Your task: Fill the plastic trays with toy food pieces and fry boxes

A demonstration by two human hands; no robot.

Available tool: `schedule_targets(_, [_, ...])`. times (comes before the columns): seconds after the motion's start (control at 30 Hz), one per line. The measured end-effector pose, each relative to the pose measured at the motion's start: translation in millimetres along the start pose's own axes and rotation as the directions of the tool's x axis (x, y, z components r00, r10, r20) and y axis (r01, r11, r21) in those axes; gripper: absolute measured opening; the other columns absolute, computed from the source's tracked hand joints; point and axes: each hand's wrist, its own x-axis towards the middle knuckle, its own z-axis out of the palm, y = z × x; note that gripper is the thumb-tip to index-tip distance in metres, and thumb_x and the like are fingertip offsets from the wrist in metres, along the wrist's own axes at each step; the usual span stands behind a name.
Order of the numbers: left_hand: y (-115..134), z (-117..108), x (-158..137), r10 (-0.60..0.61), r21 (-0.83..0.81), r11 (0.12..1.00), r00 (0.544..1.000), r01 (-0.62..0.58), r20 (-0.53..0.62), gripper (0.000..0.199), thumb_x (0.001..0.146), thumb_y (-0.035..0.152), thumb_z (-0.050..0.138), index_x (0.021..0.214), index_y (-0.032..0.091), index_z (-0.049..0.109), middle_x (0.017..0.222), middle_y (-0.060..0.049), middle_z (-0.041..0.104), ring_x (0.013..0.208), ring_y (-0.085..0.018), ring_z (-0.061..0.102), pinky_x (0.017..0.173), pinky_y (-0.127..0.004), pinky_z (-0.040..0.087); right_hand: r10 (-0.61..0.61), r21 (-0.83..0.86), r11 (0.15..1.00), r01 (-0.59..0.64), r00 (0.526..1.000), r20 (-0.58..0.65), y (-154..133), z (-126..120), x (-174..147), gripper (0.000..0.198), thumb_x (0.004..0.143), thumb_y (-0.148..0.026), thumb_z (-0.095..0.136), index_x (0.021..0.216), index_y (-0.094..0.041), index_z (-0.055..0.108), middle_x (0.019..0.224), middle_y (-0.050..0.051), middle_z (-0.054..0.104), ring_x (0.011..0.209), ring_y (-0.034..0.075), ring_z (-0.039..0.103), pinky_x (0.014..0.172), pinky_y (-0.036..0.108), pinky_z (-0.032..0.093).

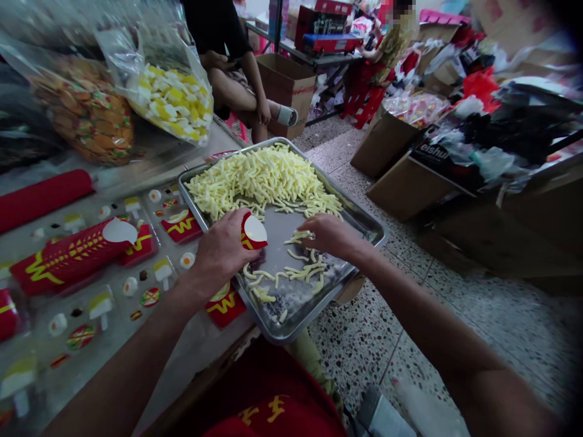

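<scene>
**Hands over fry tray, carton in left**

Left hand is gripping a small red fry carton, fingers wrapped round it, open mouth tilting right toward the loose pieces. Right hand is resting palm-down on the metal tray, fingers curled and pinching a few yellow fry-shaped candies. Scattered fries are lying just below and between both hands; the big heap is sitting at the tray's far end, beyond both. Tray's long axis is running away from the person, overhanging the surface edge. Right hand is nearer the loose pieces. Filled cartons are lying left.
</scene>
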Motion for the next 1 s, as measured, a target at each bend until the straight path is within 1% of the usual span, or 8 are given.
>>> schedule_targets(0.17, [24, 15, 2, 0.031, 0.081, 0.996, 0.990, -0.042, 0.140, 0.067, 0.068, 0.037, 0.082, 0.127, 0.021, 0.053, 0.126, -0.011, 0.065, 0.112, -0.030, 0.065, 0.091, -0.038, 0.052, 0.096, -0.159, 0.983, -0.093, 0.995, 0.012, -14, 19, 11, 0.019, 0.082, -0.014, 0.064, 0.090, -0.018, 0.081, 0.093, 0.012, 0.077, 0.087, 0.023, 0.068, 0.069, 0.029, 0.040])
schedule_targets(0.37, [44, 44, 3, -0.068, 0.105, 0.994, 0.965, 0.042, 0.255, 0.062, 0.066, 0.035, 0.083, 0.118, 0.020, 0.052, 0.122, -0.012, 0.063, 0.106, -0.031, 0.067, 0.081, -0.039, 0.054, 0.315, 0.145, 0.943, -0.299, 0.944, -0.102, -34, 16, 25, 0.023, 0.075, -0.026, 0.072, 0.095, -0.022, 0.082, 0.081, 0.004, 0.078, 0.075, 0.020, 0.068, 0.065, 0.027, 0.039])
schedule_targets(0.53, [43, 60, -3, -0.075, -0.085, 0.993, 0.990, 0.086, 0.122, 0.046, 0.071, 0.021, 0.071, 0.112, 0.020, 0.051, 0.114, -0.011, 0.063, 0.107, -0.028, 0.066, 0.090, -0.038, 0.053, 0.120, 0.175, 0.978, -0.113, 0.992, -0.027, -70, 7, 8, 0.021, 0.084, -0.015, 0.061, 0.086, -0.020, 0.081, 0.088, 0.008, 0.078, 0.081, 0.020, 0.067, 0.068, 0.029, 0.039])
schedule_targets(0.67, [37, 57, -21, -0.004, -0.253, 0.968, 1.000, 0.004, 0.001, 0.059, 0.066, 0.017, 0.072, 0.120, 0.020, 0.048, 0.119, -0.011, 0.062, 0.112, -0.027, 0.062, 0.098, -0.040, 0.052, 0.017, 0.355, 0.935, 0.018, 0.995, -0.096, -85, 5, -11, 0.018, 0.082, -0.010, 0.063, 0.079, -0.021, 0.077, 0.085, 0.005, 0.076, 0.083, 0.019, 0.065, 0.074, 0.028, 0.042])
schedule_targets(0.77, [27, 48, -44, 0.042, -0.337, 0.939, 0.996, -0.068, -0.083, 0.060, 0.067, 0.013, 0.071, 0.121, 0.022, 0.049, 0.117, -0.008, 0.064, 0.110, -0.027, 0.063, 0.098, -0.042, 0.052, 0.096, 0.592, 0.806, 0.000, 0.987, -0.131, -96, 5, -19, 0.014, 0.074, -0.008, 0.068, 0.079, -0.022, 0.070, 0.077, 0.000, 0.074, 0.072, 0.017, 0.064, 0.068, 0.027, 0.044])
schedule_targets(0.87, [8, 36, -68, 0.020, -0.392, 0.917, 0.989, -0.077, -0.148, 0.064, 0.070, 0.019, 0.078, 0.128, 0.023, 0.050, 0.122, -0.008, 0.064, 0.113, -0.027, 0.063, 0.099, -0.043, 0.052, -0.005, 0.817, 0.564, 0.120, 0.990, -0.142, -96, 5, -5, 0.014, 0.081, -0.017, 0.070, 0.093, -0.021, 0.063, 0.081, 0.000, 0.074, 0.069, 0.016, 0.066, 0.063, 0.026, 0.047])
schedule_targets(0.9, [0, 32, -74, -0.035, -0.405, 0.914, 0.985, -0.036, -0.166, 0.067, 0.070, 0.023, 0.080, 0.131, 0.023, 0.050, 0.124, -0.008, 0.064, 0.114, -0.027, 0.063, 0.100, -0.043, 0.051, -0.011, 0.827, 0.542, 0.151, 0.985, -0.173, -94, 6, 5, 0.014, 0.083, -0.021, 0.070, 0.095, -0.020, 0.063, 0.082, 0.001, 0.074, 0.069, 0.016, 0.066, 0.063, 0.026, 0.048])
schedule_targets(1.0, [-22, 20, -87, -0.228, -0.448, 0.887, 0.948, 0.109, -0.222, 0.075, 0.069, 0.030, 0.085, 0.135, 0.023, 0.050, 0.129, -0.009, 0.064, 0.116, -0.028, 0.064, 0.103, -0.045, 0.051, -0.010, 0.631, 0.754, 0.181, 0.964, -0.264, -83, 9, 47, 0.011, 0.085, -0.022, 0.071, 0.096, -0.018, 0.071, 0.087, 0.004, 0.074, 0.073, 0.016, 0.066, 0.069, 0.027, 0.049])
